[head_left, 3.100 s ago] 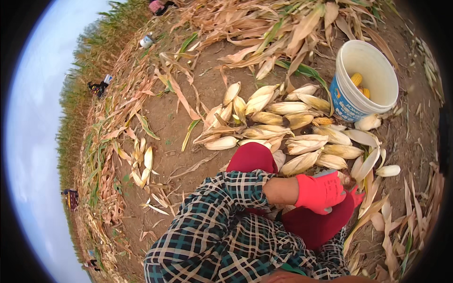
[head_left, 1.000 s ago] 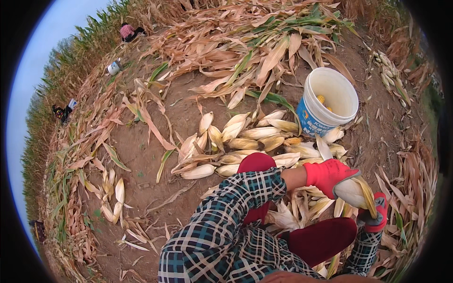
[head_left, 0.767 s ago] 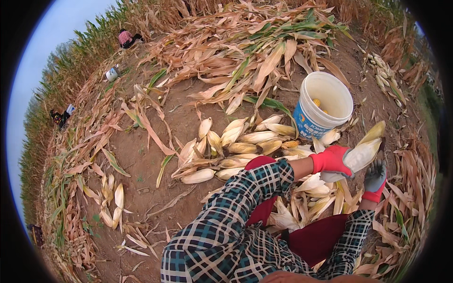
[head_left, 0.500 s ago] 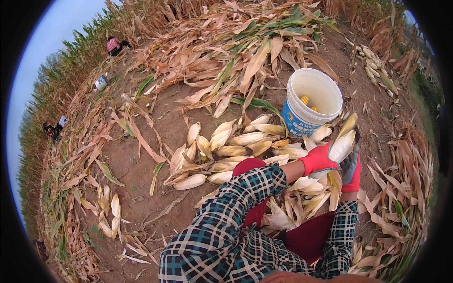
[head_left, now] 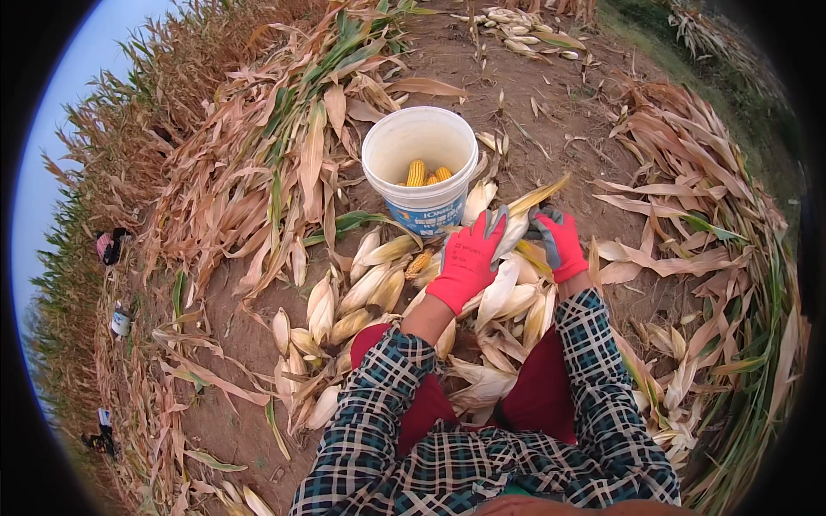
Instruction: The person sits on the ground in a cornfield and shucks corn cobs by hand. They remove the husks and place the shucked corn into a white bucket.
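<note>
Brown soil [head_left: 228,331] strewn with dry leaves [head_left: 237,181] underlies the left hand [head_left: 471,258] gripping a husk-covered ear [head_left: 515,228], the right hand [head_left: 559,243] curled beside it, its hold unclear.

The place is an open-air cornfield [head_left: 559,129]. Left of the white bucket [head_left: 426,217], dry leaves [head_left: 241,168] lie heaped, with standing stalks [head_left: 77,236] and sky [head_left: 82,73] farther left; ears in husks [head_left: 321,311] lie before it.

forearms [head_left: 391,365] reach forward, the left hand [head_left: 473,262] back-side up, the right hand [head_left: 559,245] curled inward near it.
</note>
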Available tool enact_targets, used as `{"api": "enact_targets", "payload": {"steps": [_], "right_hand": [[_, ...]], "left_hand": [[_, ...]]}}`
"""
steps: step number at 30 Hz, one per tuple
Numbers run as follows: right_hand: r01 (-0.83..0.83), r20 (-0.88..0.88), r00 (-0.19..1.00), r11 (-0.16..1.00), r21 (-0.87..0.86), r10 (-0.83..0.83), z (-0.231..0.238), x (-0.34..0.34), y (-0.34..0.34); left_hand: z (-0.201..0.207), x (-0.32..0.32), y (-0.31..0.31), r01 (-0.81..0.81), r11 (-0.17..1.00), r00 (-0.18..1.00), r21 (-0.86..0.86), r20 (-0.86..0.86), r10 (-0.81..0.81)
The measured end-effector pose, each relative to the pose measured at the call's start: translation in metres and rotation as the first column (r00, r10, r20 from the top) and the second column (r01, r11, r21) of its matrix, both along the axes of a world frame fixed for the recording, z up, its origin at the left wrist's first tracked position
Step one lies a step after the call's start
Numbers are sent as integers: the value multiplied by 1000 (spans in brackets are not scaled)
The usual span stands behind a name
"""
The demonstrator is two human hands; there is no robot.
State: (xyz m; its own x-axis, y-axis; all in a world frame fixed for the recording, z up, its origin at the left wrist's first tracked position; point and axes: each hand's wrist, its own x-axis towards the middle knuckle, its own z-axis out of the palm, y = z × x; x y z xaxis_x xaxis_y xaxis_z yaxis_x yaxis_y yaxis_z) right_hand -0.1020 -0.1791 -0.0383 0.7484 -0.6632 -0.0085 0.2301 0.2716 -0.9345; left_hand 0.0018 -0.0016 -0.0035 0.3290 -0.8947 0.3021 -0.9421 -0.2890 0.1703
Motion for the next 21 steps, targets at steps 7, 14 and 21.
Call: {"api": "enact_targets", "payload": {"steps": [7,14,21], "right_hand": [[194,37,980,981,-14,-194,-2,7,14],[306,237,909,935,179,-343,-5,16,17],[-298,643,707,701,648,-293,12,14,29]], "left_hand": [[7,3,2,26,999,984,-47,176,-17],[-13,-2,-20,-1,933,990,-359,-129,-49],[-12,-5,-34,-241,806,-177,-541,-792,-584]]}}
